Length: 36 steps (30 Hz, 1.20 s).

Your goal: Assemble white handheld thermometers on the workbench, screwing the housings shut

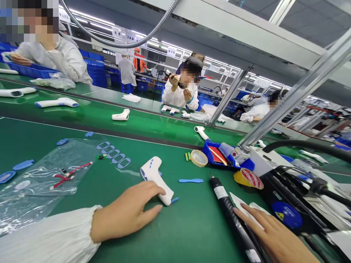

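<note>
My left hand (128, 210) reaches over the lower part of a white infrared thermometer (154, 170) lying on the green bench. The index finger rests on its handle, and the thumb is apart near the handle's end; the other fingers are partly hidden. A small blue piece (174, 199) sticks out beside the handle. On the right, my right hand (274, 230) is stretched out flat, fingertips against a black electric screwdriver (229, 212) that lies with its bit pointing away. A blue pry tool (191, 180) lies between the two hands.
Clear plastic bags (63, 171) with red connector wires (68, 177) and blue rings (113, 154) lie left. A blue tray (211, 149), tape roll (199, 158) and black device (285, 204) stand right. More thermometers (120, 115) sit on the green conveyor (153, 122); co-workers sit beyond.
</note>
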Available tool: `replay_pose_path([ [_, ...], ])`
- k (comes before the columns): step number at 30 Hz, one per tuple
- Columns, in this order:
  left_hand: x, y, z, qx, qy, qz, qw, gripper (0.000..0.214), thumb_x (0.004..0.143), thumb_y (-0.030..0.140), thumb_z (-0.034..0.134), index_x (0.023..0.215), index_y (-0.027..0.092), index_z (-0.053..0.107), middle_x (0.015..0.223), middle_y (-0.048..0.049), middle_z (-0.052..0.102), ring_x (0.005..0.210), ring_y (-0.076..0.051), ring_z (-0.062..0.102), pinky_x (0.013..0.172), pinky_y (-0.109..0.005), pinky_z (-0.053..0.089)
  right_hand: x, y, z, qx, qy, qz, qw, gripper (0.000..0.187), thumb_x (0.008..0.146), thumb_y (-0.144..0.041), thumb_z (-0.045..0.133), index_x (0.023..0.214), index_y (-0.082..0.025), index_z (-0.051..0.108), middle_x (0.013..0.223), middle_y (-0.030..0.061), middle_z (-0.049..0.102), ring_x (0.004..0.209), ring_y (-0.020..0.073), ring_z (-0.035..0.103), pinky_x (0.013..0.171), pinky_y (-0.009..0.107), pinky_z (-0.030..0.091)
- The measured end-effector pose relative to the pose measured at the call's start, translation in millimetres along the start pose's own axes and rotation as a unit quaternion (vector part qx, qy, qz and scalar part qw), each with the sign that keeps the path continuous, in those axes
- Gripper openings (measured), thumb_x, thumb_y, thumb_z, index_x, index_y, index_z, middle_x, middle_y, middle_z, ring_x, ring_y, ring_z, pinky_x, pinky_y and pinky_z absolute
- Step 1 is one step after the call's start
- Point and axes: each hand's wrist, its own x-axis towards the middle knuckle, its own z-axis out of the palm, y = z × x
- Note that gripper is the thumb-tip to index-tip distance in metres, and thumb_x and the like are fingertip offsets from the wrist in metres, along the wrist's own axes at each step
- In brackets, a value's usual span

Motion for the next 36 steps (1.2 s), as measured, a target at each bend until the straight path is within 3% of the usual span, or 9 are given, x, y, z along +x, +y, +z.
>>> replay_pose_path([
  [3, 20, -8, 2.0, 0.167, 0.019, 0.115, 0.979, 0.041, 0.081, 0.032, 0.057, 0.119, 0.017, 0.051, 0.122, -0.0124, 0.052, 0.117, -0.028, 0.044, 0.101, -0.046, 0.032, 16, -3, 7, -0.007, -0.027, -0.071, 0.997, 0.059, 0.071, 0.003, 0.032, 0.118, -0.023, 0.055, 0.113, 0.01, 0.063, 0.096, 0.0218, 0.063, 0.07, 0.034, 0.054],
  [6, 35, -21, 8.4, 0.247, 0.011, 0.139, 0.959, 0.055, 0.081, 0.048, 0.056, 0.121, 0.011, 0.048, 0.121, -0.0172, 0.053, 0.12, -0.032, 0.041, 0.105, -0.054, 0.024, 29, -1, 14, 0.027, -0.016, -0.117, 0.993, 0.052, 0.074, 0.004, 0.031, 0.106, -0.024, 0.06, 0.112, 0.0098, 0.064, 0.098, 0.0217, 0.061, 0.071, 0.035, 0.053],
  [11, 38, -26, 14.5, 0.286, 0.017, 0.182, 0.941, 0.042, 0.086, 0.05, 0.047, 0.108, 0.015, 0.054, 0.103, -0.0087, 0.062, 0.111, -0.027, 0.049, 0.108, -0.052, 0.015, 33, -8, 10, 0.213, 0.133, 0.108, 0.962, 0.03, 0.084, -0.015, 0.047, 0.11, -0.026, 0.058, 0.113, 0.0081, 0.061, 0.1, 0.0225, 0.059, 0.076, 0.034, 0.052],
  [13, 35, -23, 15.5, 0.301, 0.032, 0.198, 0.932, 0.04, 0.086, 0.05, 0.047, 0.106, 0.016, 0.055, 0.1, -0.0074, 0.063, 0.107, -0.026, 0.051, 0.109, -0.052, 0.014, 46, -15, -3, 0.335, 0.246, 0.244, 0.876, 0.041, 0.077, -0.023, 0.064, 0.116, -0.028, 0.054, 0.112, 0.0064, 0.061, 0.099, 0.0236, 0.059, 0.082, 0.036, 0.05],
  [15, 33, -21, 17.4, 0.318, 0.043, 0.206, 0.925, 0.04, 0.085, 0.05, 0.048, 0.105, 0.017, 0.055, 0.099, -0.007, 0.063, 0.106, -0.026, 0.051, 0.108, -0.052, 0.014, 71, -24, -20, 0.471, 0.342, 0.345, 0.736, 0.056, 0.075, -0.031, 0.068, 0.126, -0.03, 0.045, 0.112, 0.0041, 0.062, 0.107, 0.0242, 0.056, 0.093, 0.041, 0.044],
  [18, 31, -22, 21.9, 0.312, 0.042, 0.206, 0.926, 0.037, 0.087, 0.048, 0.047, 0.108, 0.017, 0.053, 0.099, -0.0066, 0.062, 0.103, -0.025, 0.052, 0.108, -0.052, 0.015, 122, -35, -41, 0.598, 0.487, 0.364, 0.522, 0.051, 0.079, -0.047, 0.061, 0.125, -0.032, 0.044, 0.092, -0.001, 0.065, 0.094, 0.0199, 0.06, 0.094, 0.042, 0.044],
  [20, 31, -24, 24.6, 0.292, 0.036, 0.202, 0.934, 0.037, 0.088, 0.046, 0.046, 0.111, 0.018, 0.052, 0.1, -0.007, 0.061, 0.102, -0.024, 0.052, 0.107, -0.052, 0.016, 152, -40, -51, 0.64, 0.511, 0.355, 0.45, 0.044, 0.078, -0.055, 0.06, 0.114, -0.031, 0.053, 0.077, -0.0036, 0.063, 0.073, 0.0167, 0.061, 0.076, 0.036, 0.051],
  [26, 30, -29, 28.1, 0.259, 0.038, 0.205, 0.943, 0.042, 0.088, 0.047, 0.045, 0.116, 0.017, 0.05, 0.104, -0.0086, 0.059, 0.104, -0.025, 0.05, 0.107, -0.051, 0.014, 192, -59, -55, 0.691, 0.441, 0.299, 0.488, 0.062, 0.07, -0.076, 0.047, 0.1, -0.022, 0.058, 0.056, -0.002, 0.059, 0.045, 0.0163, 0.053, 0.046, 0.031, 0.045],
  [36, 32, -27, 28.0, 0.257, 0.011, 0.187, 0.948, 0.047, 0.088, 0.05, 0.043, 0.119, 0.015, 0.05, 0.106, -0.009, 0.059, 0.108, -0.025, 0.048, 0.107, -0.047, 0.016, 206, -68, -28, 0.729, 0.395, 0.334, 0.449, 0.066, 0.072, -0.079, 0.035, 0.095, -0.02, 0.053, 0.048, -0.0037, 0.054, 0.035, 0.0144, 0.047, 0.034, 0.026, 0.038],
])
